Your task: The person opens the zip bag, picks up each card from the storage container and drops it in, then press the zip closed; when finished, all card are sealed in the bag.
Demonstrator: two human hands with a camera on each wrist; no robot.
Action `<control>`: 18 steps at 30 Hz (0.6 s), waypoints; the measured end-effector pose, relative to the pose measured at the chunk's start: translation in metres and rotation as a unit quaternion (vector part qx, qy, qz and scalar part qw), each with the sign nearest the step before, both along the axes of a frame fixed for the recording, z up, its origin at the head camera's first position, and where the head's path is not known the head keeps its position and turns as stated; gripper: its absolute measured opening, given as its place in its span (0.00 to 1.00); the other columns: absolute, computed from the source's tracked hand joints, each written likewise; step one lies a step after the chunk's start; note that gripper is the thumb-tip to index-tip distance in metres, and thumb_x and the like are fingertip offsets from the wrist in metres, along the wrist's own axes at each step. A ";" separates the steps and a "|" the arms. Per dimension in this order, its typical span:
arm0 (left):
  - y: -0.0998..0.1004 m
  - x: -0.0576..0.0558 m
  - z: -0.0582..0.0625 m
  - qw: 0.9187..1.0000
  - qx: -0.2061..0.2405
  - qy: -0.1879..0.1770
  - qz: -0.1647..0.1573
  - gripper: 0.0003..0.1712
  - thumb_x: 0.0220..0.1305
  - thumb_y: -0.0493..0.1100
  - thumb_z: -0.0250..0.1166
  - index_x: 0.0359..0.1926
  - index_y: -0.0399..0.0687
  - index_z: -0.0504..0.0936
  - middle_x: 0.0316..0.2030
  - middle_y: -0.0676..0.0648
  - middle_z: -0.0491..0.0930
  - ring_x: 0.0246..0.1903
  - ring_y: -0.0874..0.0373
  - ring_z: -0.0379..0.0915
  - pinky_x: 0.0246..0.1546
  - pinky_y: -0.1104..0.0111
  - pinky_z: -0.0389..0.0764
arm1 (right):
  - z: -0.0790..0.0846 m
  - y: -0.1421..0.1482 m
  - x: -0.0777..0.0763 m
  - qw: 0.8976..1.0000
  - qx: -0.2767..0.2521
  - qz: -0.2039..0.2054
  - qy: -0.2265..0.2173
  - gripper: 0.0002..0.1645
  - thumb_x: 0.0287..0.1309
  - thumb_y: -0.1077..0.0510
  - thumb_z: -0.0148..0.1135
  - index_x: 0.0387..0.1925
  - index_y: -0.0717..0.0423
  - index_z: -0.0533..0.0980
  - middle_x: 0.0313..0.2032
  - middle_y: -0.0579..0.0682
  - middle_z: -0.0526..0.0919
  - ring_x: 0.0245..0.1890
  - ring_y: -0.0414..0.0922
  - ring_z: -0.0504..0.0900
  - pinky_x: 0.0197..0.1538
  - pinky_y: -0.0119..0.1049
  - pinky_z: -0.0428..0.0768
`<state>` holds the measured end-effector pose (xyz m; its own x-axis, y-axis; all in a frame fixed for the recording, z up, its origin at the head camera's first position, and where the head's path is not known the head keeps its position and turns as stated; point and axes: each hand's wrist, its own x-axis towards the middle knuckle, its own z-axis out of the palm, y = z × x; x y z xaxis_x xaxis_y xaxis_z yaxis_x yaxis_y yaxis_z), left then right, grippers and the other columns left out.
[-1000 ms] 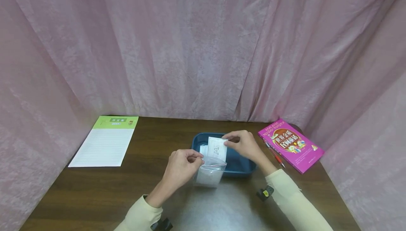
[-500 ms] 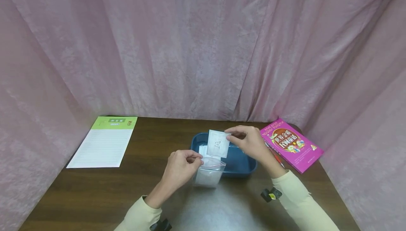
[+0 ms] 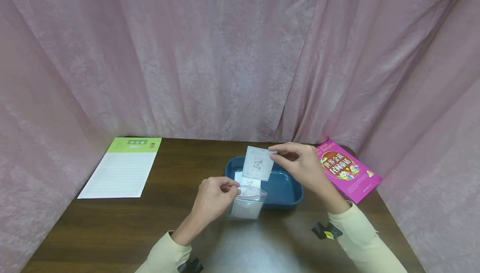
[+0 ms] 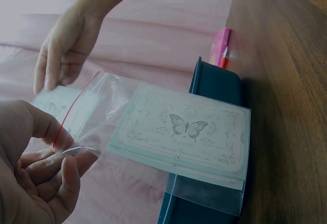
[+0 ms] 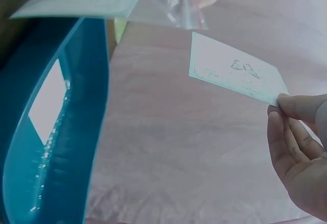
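My left hand [image 3: 214,198] pinches the opening edge of a clear zip-lock bag [image 3: 247,209], which hangs in front of the blue basket. Inside the bag, pale cards with a printed butterfly [image 4: 188,127] show in the left wrist view. Between thumb and fingers, my right hand [image 3: 300,164] grips the corner of a square butterfly card [image 3: 258,163]. That card is above the bag's mouth and over the blue basket [image 3: 288,185], apart from the bag in the right wrist view. Another white card [image 5: 49,104] lies on the basket's floor.
On the left of the wooden table [image 3: 93,231] lies a lined writing pad [image 3: 123,175] with a green header. A pink storybook [image 3: 346,171] is at the right, with a red pen [image 4: 224,59] beside it. Pink curtains [image 3: 225,56] surround the table's back and sides.
The card in my right hand has risen out of the bag's mouth, moving up and tilting, while that hand shifted right and away. My left hand and the bag stay nearly still.
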<state>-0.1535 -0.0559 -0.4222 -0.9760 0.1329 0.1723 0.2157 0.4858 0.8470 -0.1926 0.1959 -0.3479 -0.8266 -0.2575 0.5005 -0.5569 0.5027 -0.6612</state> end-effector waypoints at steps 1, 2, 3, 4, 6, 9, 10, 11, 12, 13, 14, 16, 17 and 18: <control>0.000 0.000 0.000 1.000 0.001 -0.002 0.000 0.05 0.63 0.38 0.68 0.35 0.45 0.91 0.30 0.52 0.89 0.26 0.62 0.80 0.22 0.68 0.77 | 0.001 0.000 0.002 1.000 -0.002 0.002 0.001 0.13 0.56 0.63 0.75 0.44 0.50 0.89 0.40 0.45 0.91 0.33 0.39 0.86 0.37 0.31 0.84; 0.000 0.000 0.000 1.000 0.002 -0.005 0.000 0.05 0.63 0.38 0.68 0.36 0.45 0.91 0.30 0.51 0.89 0.26 0.62 0.80 0.21 0.68 0.76 | 0.003 0.000 0.003 1.000 -0.004 0.005 0.003 0.13 0.56 0.63 0.75 0.44 0.50 0.89 0.40 0.45 0.90 0.34 0.39 0.86 0.38 0.31 0.84; 0.000 -0.001 0.000 1.000 0.003 -0.007 -0.001 0.05 0.63 0.38 0.68 0.36 0.45 0.91 0.30 0.51 0.89 0.26 0.61 0.79 0.21 0.68 0.76 | 0.004 0.000 0.005 1.000 -0.005 0.007 0.004 0.13 0.56 0.63 0.75 0.44 0.50 0.89 0.41 0.45 0.90 0.35 0.39 0.86 0.40 0.31 0.84; -0.001 -0.001 0.000 1.000 0.004 -0.009 -0.001 0.05 0.63 0.38 0.68 0.36 0.45 0.91 0.31 0.51 0.89 0.26 0.61 0.79 0.20 0.68 0.75 | 0.004 0.000 0.007 1.000 -0.006 0.009 0.005 0.13 0.56 0.62 0.75 0.44 0.50 0.89 0.41 0.44 0.90 0.36 0.39 0.87 0.41 0.32 0.85; -0.001 -0.001 0.000 1.000 0.006 -0.009 -0.001 0.06 0.63 0.37 0.68 0.36 0.44 0.91 0.31 0.51 0.89 0.25 0.60 0.79 0.19 0.69 0.74 | 0.005 0.000 0.010 1.000 -0.006 0.010 0.006 0.13 0.57 0.62 0.75 0.45 0.49 0.89 0.42 0.42 0.90 0.38 0.38 0.87 0.42 0.33 0.85; -0.002 -0.001 0.000 1.000 0.008 -0.011 -0.001 0.06 0.64 0.37 0.67 0.36 0.44 0.91 0.31 0.51 0.89 0.26 0.60 0.79 0.19 0.69 0.74 | 0.006 0.000 0.015 1.000 -0.003 0.010 0.006 0.14 0.56 0.61 0.75 0.45 0.49 0.88 0.43 0.41 0.90 0.40 0.37 0.87 0.44 0.35 0.85; -0.002 -0.001 0.000 1.000 0.009 -0.011 -0.001 0.06 0.64 0.37 0.67 0.36 0.44 0.91 0.31 0.51 0.89 0.26 0.60 0.79 0.19 0.69 0.74 | 0.006 0.000 0.016 1.000 -0.003 0.010 0.006 0.14 0.56 0.61 0.75 0.46 0.49 0.88 0.43 0.40 0.90 0.40 0.37 0.86 0.44 0.35 0.85; -0.002 -0.001 0.000 1.000 0.010 -0.010 0.000 0.06 0.63 0.37 0.67 0.36 0.44 0.91 0.31 0.51 0.89 0.26 0.61 0.79 0.19 0.69 0.74 | 0.005 0.000 0.017 1.000 -0.005 0.011 0.006 0.14 0.56 0.61 0.75 0.46 0.49 0.88 0.43 0.40 0.90 0.40 0.36 0.86 0.44 0.35 0.85; -0.002 -0.001 0.000 1.000 0.010 -0.010 0.000 0.06 0.63 0.37 0.67 0.36 0.43 0.91 0.31 0.51 0.89 0.26 0.61 0.79 0.19 0.69 0.75 | 0.005 0.000 0.018 1.000 -0.006 0.013 0.007 0.14 0.56 0.61 0.75 0.46 0.49 0.88 0.43 0.40 0.90 0.40 0.37 0.86 0.44 0.35 0.85; -0.002 -0.001 0.001 1.000 0.011 -0.010 0.001 0.06 0.63 0.37 0.67 0.36 0.43 0.91 0.31 0.51 0.89 0.26 0.61 0.79 0.19 0.69 0.75 | 0.005 0.000 0.019 1.000 -0.008 0.014 0.009 0.14 0.56 0.61 0.75 0.46 0.49 0.88 0.43 0.39 0.90 0.39 0.37 0.87 0.44 0.35 0.85; -0.002 -0.001 0.001 1.000 0.011 -0.009 0.002 0.06 0.63 0.37 0.67 0.36 0.43 0.91 0.31 0.51 0.89 0.26 0.61 0.79 0.20 0.69 0.75 | 0.005 -0.001 0.020 1.000 -0.011 0.015 0.010 0.15 0.56 0.61 0.75 0.46 0.49 0.88 0.43 0.39 0.90 0.39 0.37 0.87 0.44 0.34 0.85; -0.001 -0.001 0.001 1.000 0.010 -0.005 0.003 0.06 0.63 0.37 0.68 0.36 0.43 0.91 0.31 0.50 0.89 0.26 0.61 0.80 0.21 0.69 0.76 | 0.004 -0.001 0.022 1.000 -0.015 0.016 0.014 0.15 0.56 0.62 0.76 0.46 0.49 0.88 0.43 0.39 0.90 0.39 0.37 0.87 0.44 0.33 0.85; -0.001 -0.001 0.001 1.000 0.010 -0.004 0.004 0.06 0.63 0.37 0.68 0.36 0.43 0.91 0.31 0.50 0.89 0.27 0.61 0.80 0.21 0.69 0.76 | 0.004 -0.001 0.022 1.000 -0.016 0.016 0.016 0.15 0.55 0.62 0.76 0.46 0.50 0.88 0.43 0.39 0.90 0.39 0.37 0.87 0.44 0.33 0.85; -0.001 -0.001 0.001 1.000 0.010 -0.004 0.005 0.06 0.63 0.37 0.68 0.36 0.44 0.91 0.31 0.50 0.89 0.27 0.61 0.80 0.22 0.69 0.77 | 0.003 -0.002 0.023 1.000 -0.016 0.016 0.019 0.15 0.55 0.62 0.76 0.46 0.50 0.88 0.42 0.40 0.90 0.39 0.37 0.87 0.44 0.33 0.85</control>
